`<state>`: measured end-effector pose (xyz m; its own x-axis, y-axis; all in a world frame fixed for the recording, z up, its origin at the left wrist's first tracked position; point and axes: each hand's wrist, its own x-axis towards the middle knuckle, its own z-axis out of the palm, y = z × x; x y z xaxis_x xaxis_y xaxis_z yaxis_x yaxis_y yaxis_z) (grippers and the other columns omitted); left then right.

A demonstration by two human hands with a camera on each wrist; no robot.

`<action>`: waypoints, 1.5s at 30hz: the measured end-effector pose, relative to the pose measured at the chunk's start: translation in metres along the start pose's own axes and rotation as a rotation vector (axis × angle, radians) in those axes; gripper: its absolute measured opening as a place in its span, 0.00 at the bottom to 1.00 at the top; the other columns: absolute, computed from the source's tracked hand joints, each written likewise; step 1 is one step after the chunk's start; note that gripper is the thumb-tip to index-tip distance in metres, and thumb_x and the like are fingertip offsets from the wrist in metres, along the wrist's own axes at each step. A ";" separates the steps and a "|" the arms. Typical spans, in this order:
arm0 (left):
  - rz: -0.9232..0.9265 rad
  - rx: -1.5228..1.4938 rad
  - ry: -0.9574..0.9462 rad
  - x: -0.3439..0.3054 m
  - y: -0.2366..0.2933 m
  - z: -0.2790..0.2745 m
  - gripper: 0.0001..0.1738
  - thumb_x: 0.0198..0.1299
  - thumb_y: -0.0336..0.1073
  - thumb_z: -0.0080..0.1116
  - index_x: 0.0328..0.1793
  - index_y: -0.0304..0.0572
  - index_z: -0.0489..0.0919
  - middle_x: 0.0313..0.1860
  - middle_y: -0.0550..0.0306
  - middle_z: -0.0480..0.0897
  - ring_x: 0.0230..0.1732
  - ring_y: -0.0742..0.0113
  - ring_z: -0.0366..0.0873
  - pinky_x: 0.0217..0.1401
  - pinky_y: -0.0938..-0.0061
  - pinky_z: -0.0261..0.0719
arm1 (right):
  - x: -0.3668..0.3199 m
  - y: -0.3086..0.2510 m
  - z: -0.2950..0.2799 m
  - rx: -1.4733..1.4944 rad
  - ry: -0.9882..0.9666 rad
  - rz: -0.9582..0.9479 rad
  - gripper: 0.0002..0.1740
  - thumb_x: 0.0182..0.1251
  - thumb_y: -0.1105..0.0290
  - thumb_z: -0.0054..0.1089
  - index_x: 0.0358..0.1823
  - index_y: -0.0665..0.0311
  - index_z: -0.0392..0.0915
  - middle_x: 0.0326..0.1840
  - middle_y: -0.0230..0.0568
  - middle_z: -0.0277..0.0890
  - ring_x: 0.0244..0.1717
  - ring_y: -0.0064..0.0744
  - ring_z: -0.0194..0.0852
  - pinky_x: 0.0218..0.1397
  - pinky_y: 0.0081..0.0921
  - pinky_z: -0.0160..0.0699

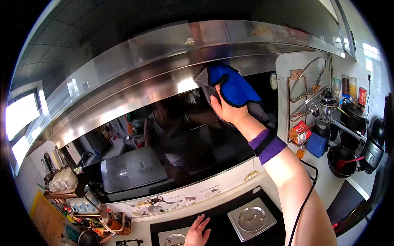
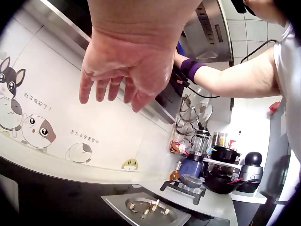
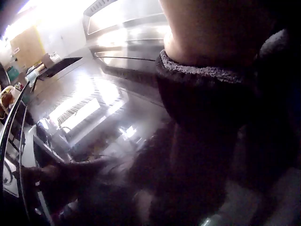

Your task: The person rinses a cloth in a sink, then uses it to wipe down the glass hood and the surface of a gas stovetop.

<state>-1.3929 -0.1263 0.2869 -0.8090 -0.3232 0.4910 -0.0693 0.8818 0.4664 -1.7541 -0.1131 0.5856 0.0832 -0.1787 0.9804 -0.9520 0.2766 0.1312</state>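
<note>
My right hand (image 1: pixel 230 107) holds a blue and grey cloth (image 1: pixel 238 88) with black edging against the front of the range hood, where the steel band meets the glossy black panel (image 1: pixel 193 123). The blue part folds over the back of the hand and hides most of the fingers; the thumb shows at its left edge. In the right wrist view the cloth (image 3: pixel 202 99) is dark, its fuzzy edge lying along the hand. Low over the black stove, my left hand (image 1: pixel 198 234) is empty, palm and loosely extended fingers showing in the left wrist view.
Two steel burner trays (image 1: pixel 252 219) sit on the stove. To the right are a lid rack (image 1: pixel 293 98), a blue-based blender (image 1: pixel 319 141) and a black pan (image 1: pixel 342 162). A rack with cups (image 1: pixel 63 180) and bottles stands left. A cable (image 1: pixel 305 197) runs along my right arm.
</note>
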 end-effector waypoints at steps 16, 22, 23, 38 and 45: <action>-0.005 -0.002 -0.087 0.016 0.069 0.030 0.28 0.60 0.32 0.59 0.69 0.44 0.72 0.72 0.43 0.68 0.69 0.44 0.68 0.68 0.61 0.71 | -0.078 0.135 -0.029 -0.208 0.201 0.549 0.26 0.74 0.60 0.41 0.66 0.70 0.64 0.68 0.56 0.65 0.64 0.58 0.65 0.63 0.48 0.68; -0.196 -0.197 -0.370 0.018 0.075 0.036 0.35 0.59 0.35 0.62 0.74 0.47 0.66 0.76 0.46 0.61 0.77 0.42 0.57 0.75 0.52 0.61 | -0.142 0.150 -0.089 -0.272 -0.386 0.743 0.18 0.68 0.60 0.53 0.53 0.64 0.73 0.42 0.52 0.79 0.44 0.59 0.79 0.46 0.50 0.79; -0.100 -0.143 -0.294 0.019 0.073 0.042 0.32 0.59 0.34 0.61 0.71 0.45 0.69 0.74 0.45 0.64 0.73 0.43 0.61 0.72 0.55 0.64 | -0.145 0.151 -0.096 -0.233 -0.390 0.764 0.19 0.66 0.59 0.55 0.51 0.65 0.74 0.42 0.53 0.79 0.45 0.59 0.79 0.47 0.50 0.78; -0.025 -0.097 -0.192 0.017 0.069 0.073 0.24 0.61 0.34 0.60 0.64 0.44 0.76 0.68 0.42 0.72 0.67 0.45 0.70 0.67 0.61 0.72 | -0.022 -0.026 -0.028 0.319 -0.066 -0.154 0.21 0.64 0.68 0.58 0.58 0.62 0.73 0.58 0.49 0.74 0.66 0.48 0.66 0.76 0.46 0.57; -0.070 -0.076 -0.229 0.021 0.048 0.083 0.23 0.61 0.35 0.60 0.64 0.46 0.76 0.69 0.38 0.70 0.67 0.43 0.69 0.68 0.61 0.71 | 0.008 -0.036 0.017 0.289 0.055 -0.204 0.10 0.61 0.56 0.58 0.31 0.52 0.82 0.36 0.36 0.79 0.44 0.40 0.77 0.53 0.42 0.75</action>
<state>-1.4614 -0.0621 0.2590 -0.9154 -0.2889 0.2803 -0.0926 0.8288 0.5519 -1.7243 -0.1402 0.5858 0.2883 -0.1492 0.9458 -0.9575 -0.0394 0.2857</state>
